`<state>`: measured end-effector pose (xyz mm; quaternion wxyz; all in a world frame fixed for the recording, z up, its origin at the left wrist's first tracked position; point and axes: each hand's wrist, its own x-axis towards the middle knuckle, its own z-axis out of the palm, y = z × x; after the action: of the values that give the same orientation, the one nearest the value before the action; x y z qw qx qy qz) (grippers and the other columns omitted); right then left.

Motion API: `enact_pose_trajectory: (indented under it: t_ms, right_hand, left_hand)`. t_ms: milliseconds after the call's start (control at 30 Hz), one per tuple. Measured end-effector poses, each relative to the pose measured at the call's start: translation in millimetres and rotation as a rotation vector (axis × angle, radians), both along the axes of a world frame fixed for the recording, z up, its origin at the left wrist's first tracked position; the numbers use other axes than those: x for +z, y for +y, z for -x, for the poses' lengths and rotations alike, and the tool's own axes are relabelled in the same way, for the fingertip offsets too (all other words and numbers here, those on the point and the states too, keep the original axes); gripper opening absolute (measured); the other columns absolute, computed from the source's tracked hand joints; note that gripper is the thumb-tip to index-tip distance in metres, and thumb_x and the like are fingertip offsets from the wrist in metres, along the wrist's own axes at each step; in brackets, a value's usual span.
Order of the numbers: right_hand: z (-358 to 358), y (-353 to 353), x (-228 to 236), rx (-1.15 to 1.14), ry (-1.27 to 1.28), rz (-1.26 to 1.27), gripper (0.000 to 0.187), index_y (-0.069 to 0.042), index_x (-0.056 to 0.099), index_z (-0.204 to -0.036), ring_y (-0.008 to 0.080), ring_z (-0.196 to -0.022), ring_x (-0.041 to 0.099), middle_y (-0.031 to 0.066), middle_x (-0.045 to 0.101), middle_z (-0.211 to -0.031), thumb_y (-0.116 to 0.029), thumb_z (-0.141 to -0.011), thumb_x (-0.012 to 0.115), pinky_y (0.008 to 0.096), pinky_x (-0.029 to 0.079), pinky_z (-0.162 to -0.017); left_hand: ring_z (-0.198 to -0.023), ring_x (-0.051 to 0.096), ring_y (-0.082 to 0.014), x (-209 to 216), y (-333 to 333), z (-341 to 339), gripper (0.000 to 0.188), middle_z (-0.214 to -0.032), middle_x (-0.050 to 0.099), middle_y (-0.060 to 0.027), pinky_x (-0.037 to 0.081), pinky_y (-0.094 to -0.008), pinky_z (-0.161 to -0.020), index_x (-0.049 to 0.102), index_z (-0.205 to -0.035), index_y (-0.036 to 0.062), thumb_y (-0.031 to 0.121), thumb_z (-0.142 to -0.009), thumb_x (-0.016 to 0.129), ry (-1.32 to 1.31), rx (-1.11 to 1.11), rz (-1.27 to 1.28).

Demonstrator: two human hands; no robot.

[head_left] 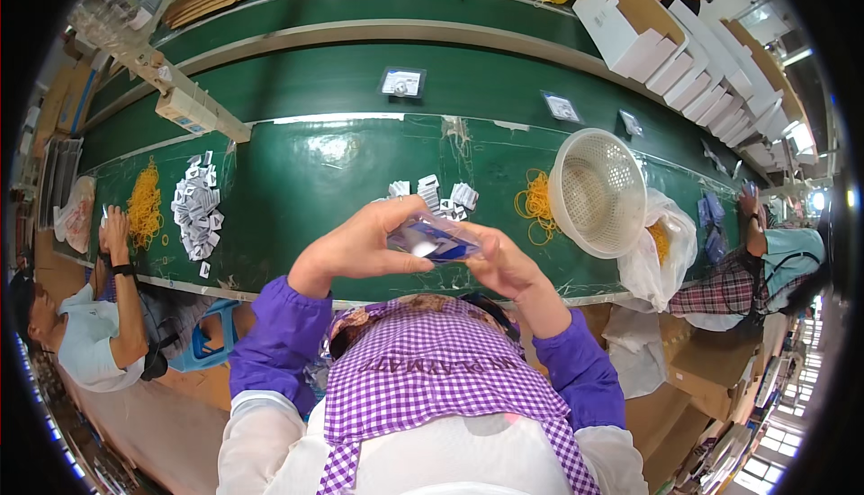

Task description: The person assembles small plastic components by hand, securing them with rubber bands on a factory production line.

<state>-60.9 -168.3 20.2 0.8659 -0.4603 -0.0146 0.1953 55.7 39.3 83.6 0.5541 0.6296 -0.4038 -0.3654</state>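
Between both hands, above the near edge of the green table, I hold a clear plastic packet with a blue and white insert and something pale and shiny inside. My left hand grips its left end, thumb below and fingers above. At its right end, my right hand pinches the packet with the fingers bent. Just beyond my hands lie several small white bundles with dark marks, partly hidden by my left hand. Yellow rubber bands lie in a heap to the right of them.
A white perforated basket stands right, beside a plastic bag. Similar packets lie on the far strip. At left are a white heap, yellow bands and a post. One person sits left, another right.
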Motion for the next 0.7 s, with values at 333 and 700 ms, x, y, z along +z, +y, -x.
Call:
enact_pose_trajectory:
  t_ms: [333,700]
  right_hand:
    - [-16.8,14.4,4.8,-0.227,0.376,0.091,0.024,-0.001,0.059,-0.103,0.0088,-0.08,0.058,0.0045,0.062,-0.095,-0.018,-0.085,0.059,0.0237,0.046,-0.071]
    - [-4.1,73.8,-32.8,-0.093,0.355,0.103,0.021,-0.002,0.058,-0.098,0.0112,-0.067,0.059,0.0067,0.063,-0.085,-0.017,-0.085,0.062,0.0221,0.046,-0.06]
  left_hand:
    - [-0.092,0.056,-0.0139,-51.2,-5.2,12.8,0.04,-0.102,0.056,-0.004,0.046,-0.0281,-0.082,0.052,-0.104,0.0046,0.009,-0.071,0.074,0.208,0.155,-0.079]
    - [-0.093,0.058,-0.0191,-74.7,21.9,37.0,0.039,-0.104,0.058,-0.0059,0.049,-0.038,-0.082,0.049,-0.112,0.0053,0.008,-0.077,0.066,0.978,0.895,0.348]
